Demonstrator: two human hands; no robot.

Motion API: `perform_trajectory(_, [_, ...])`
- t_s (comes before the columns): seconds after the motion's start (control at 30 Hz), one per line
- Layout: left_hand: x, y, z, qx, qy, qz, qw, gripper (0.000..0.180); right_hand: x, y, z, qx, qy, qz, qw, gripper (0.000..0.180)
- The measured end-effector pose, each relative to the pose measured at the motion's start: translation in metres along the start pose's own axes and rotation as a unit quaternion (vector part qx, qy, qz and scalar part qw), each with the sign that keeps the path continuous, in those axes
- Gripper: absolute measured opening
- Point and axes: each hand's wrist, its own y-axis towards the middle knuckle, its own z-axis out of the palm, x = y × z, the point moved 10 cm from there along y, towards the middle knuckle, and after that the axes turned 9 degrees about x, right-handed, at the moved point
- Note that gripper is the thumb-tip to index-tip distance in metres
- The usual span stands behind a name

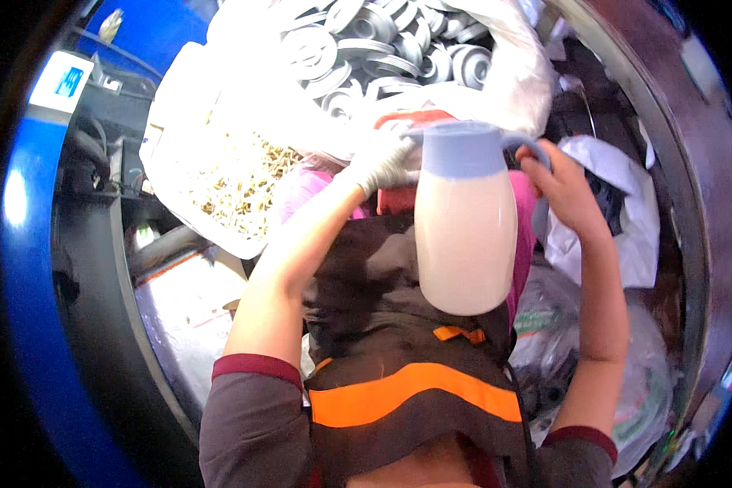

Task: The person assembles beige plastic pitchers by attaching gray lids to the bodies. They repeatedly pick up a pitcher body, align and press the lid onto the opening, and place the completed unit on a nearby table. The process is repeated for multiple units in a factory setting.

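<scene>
A tall jug (pixel 466 232) with a cream body and a blue-grey upper part hangs upright before my apron, its blue-grey handle at the right. My bare right hand (pixel 555 180) is closed round that handle. On the other side, my left hand (pixel 380 165) wears a whitish glove and grips the jug's upper left edge, by the spout; glare blurs its fingers and some are hidden. Red-orange material (pixel 396 201) shows just below the gloved hand and behind the jug.
Beyond my hands, a large white sack (pixel 516 98) holds several grey round plastic parts (pixel 374 57). To its left, an open white bag (pixel 175 175) contains small tan pieces (pixel 248 183). Another white bag (pixel 638 215) and clear plastic bags (pixel 626 366) lie at the right. Blue machinery (pixel 28 268) borders the left.
</scene>
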Motion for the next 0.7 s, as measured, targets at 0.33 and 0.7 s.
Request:
perform_trajectory(0.33, [0.000,-0.098,-0.089,0.065,-0.571,-0.185,0.797,0.047,0.060,0.087,0.101,0.241,0.024,-0.042,0.969,0.027])
perform_trajectory(0.7, [0.046,-0.227,-0.093,0.048,-0.629,-0.286,0.722,0.048,-0.029,0.320,0.200,0.068,-0.271,0.059,0.958,0.049])
